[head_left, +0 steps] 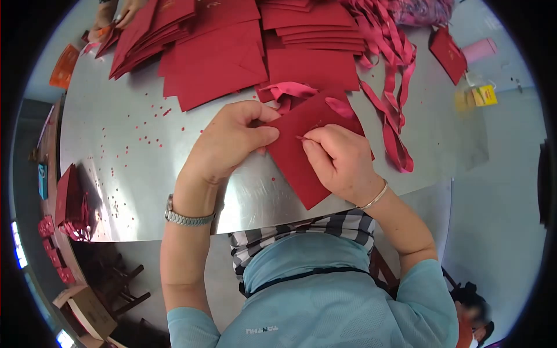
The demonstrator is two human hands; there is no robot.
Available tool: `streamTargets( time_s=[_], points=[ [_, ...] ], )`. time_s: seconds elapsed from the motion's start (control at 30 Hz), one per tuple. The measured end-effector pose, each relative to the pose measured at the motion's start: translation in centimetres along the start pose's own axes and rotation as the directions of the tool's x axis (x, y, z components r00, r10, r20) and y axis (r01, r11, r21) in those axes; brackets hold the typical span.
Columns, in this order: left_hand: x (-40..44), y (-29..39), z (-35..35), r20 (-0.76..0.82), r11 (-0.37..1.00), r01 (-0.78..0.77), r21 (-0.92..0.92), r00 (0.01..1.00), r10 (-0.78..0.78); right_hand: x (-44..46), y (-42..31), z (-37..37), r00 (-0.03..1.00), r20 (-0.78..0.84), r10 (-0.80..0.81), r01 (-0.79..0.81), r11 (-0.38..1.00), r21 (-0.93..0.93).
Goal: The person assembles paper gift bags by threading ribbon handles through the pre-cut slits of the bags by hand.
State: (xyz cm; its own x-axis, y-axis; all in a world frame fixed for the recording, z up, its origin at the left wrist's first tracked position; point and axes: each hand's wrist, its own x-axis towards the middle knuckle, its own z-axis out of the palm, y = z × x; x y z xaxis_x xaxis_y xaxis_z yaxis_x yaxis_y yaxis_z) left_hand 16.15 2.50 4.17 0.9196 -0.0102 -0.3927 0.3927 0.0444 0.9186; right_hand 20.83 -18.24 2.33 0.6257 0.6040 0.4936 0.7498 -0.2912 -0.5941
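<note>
A flat red paper gift bag (301,168) is held tilted above the near side of the metal table. My left hand (232,136), with a watch at its wrist, grips the bag's left edge between thumb and fingers. My right hand (342,156), with a bracelet, is over the bag's face, its thumb and forefinger pinched on a small red ribbon end. A pink-red ribbon loop (290,90) shows at the far edge of the bag, and another bit of ribbon (341,108) lies across its upper right corner.
Stacks of flat red bags (220,64) cover the far side of the metal table (249,209). Loose ribbons (394,98) trail down on the right. Small red paper dots (151,139) are scattered leftward. Finished-looking bags (69,200) stand at the left edge. Another person's hands (119,20) are at far left.
</note>
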Motion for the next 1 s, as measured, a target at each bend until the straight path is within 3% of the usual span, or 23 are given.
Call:
streamTargets(
  time_s=[0.1, 0.23, 0.5, 1.0],
  points=[
    [0.0, -1.3, -0.3, 0.072, 0.956, -0.075, -0.284, 0.992, 0.099, 0.2, -0.3, 0.0, 1.000, 0.017, 0.003, -0.002, 0.999, -0.034],
    [-0.2, -1.5, -0.1, 0.061, 0.947, -0.081, -0.310, 0.993, 0.105, 0.7, -0.6, 0.1, 0.999, 0.027, -0.035, 0.036, 0.998, -0.054],
    [-0.3, -1.7, -0.1, 0.014, 0.977, -0.100, -0.188, 0.994, 0.105, 1.0, -0.7, 0.3, 0.995, 0.056, -0.083, 0.088, 0.992, -0.086],
    [-0.5, -1.6, 0.4, -0.027, 0.979, -0.139, -0.151, 0.990, 0.136, 1.3, -0.5, 1.4, 0.999, 0.013, -0.051, 0.052, 0.987, -0.151]
  ],
)
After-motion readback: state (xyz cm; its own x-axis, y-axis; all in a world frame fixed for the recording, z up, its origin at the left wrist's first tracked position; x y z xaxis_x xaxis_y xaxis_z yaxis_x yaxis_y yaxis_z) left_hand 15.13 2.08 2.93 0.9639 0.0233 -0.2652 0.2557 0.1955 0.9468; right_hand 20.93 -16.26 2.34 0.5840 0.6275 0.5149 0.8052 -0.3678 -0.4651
